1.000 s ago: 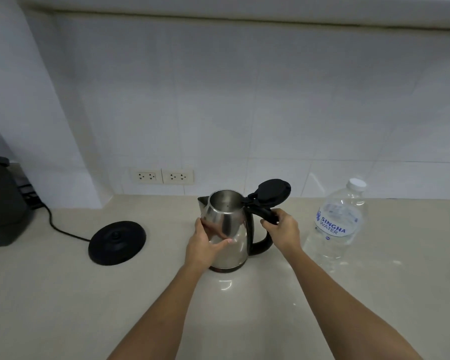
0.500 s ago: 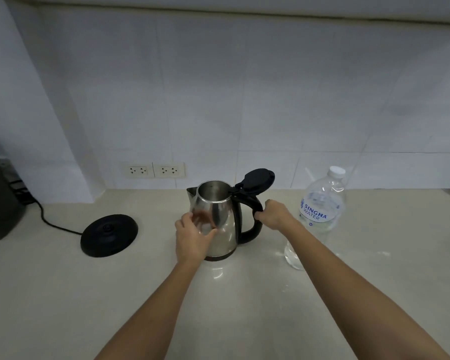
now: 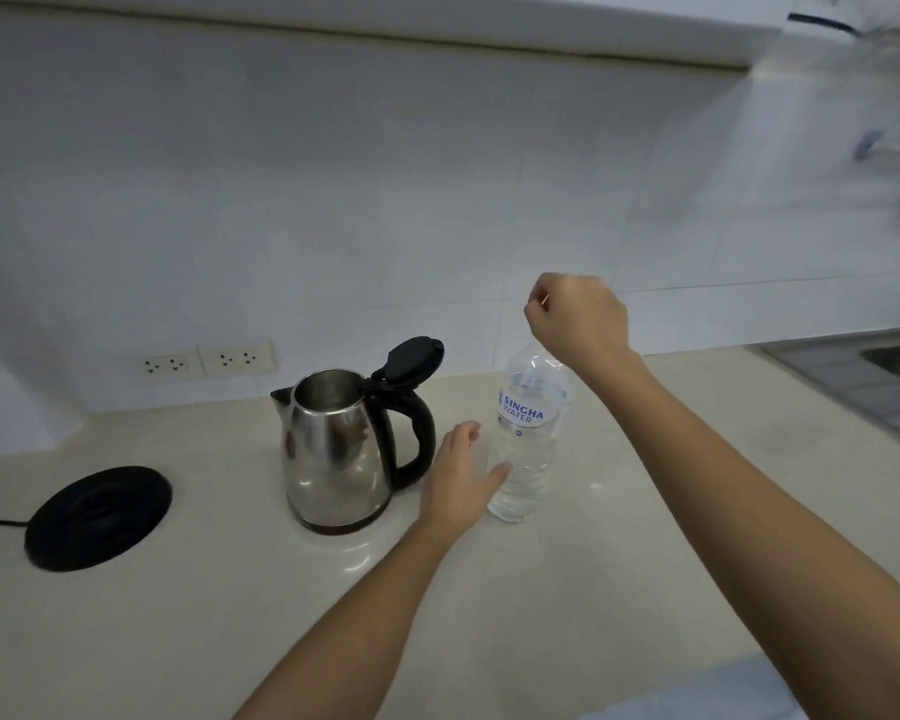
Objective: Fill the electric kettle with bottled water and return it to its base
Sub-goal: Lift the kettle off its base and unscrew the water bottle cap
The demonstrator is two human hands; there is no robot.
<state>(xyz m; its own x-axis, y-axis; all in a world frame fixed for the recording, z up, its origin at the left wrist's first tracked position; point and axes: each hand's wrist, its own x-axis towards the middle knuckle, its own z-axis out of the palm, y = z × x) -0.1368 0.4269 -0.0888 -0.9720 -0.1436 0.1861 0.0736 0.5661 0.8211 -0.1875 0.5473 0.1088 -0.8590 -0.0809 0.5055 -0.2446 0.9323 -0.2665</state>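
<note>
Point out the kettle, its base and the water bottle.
kettle [image 3: 333, 459]: head view, on the steel body, below the open lid.
base [image 3: 97, 517]: head view, on the middle of the black disc, left of the kettle.
water bottle [image 3: 523, 410]: head view, on the blue-lettered label.

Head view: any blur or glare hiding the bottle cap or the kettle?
Head view: dim overall; kettle and water bottle fairly sharp; upper right corner smeared by motion blur; small glare spots on countertop; right hand covers the bottle's cap; left hand open beside it.
</note>
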